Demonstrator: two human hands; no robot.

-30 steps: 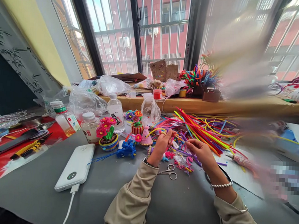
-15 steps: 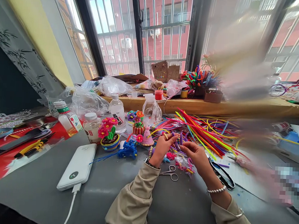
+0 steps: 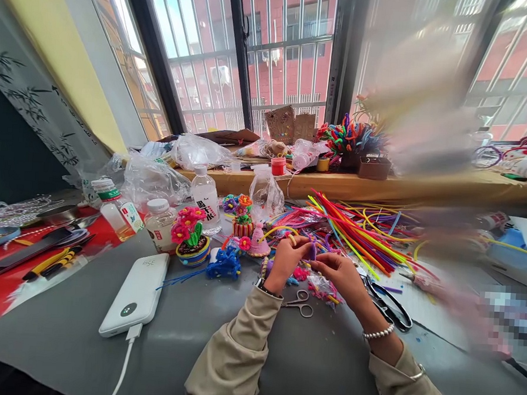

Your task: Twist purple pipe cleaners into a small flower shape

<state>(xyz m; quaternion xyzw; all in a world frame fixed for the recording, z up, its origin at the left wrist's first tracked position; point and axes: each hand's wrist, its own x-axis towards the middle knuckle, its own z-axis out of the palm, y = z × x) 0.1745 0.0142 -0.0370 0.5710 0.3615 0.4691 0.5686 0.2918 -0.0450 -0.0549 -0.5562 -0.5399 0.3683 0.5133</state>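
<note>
Fingers [image 3: 300, 244] of the left hand [image 3: 287, 259] were pinched shut on a purple fuzzy stick [image 3: 312, 251], and the right hand [image 3: 341, 275] pinched the same stick from the other side. Both hands were held just above the grey table [image 3: 238, 337], close together, most likely because the stick was small and bendy and needed 2 grips to keep it steady. It sat between the 2 hands, in front of the big pile of fuzzy sticks [image 3: 359, 232]. Small silver scissors [image 3: 299, 306] lay right under the hands, and black scissors [image 3: 388, 304] lay just beside the right wrist, both probably kept near for easy reach. A little flower pot [image 3: 190, 241] and a blue fuzzy shape [image 3: 223, 264] stood off to the left, out of the way, near a white power bank [image 3: 137, 291].
</note>
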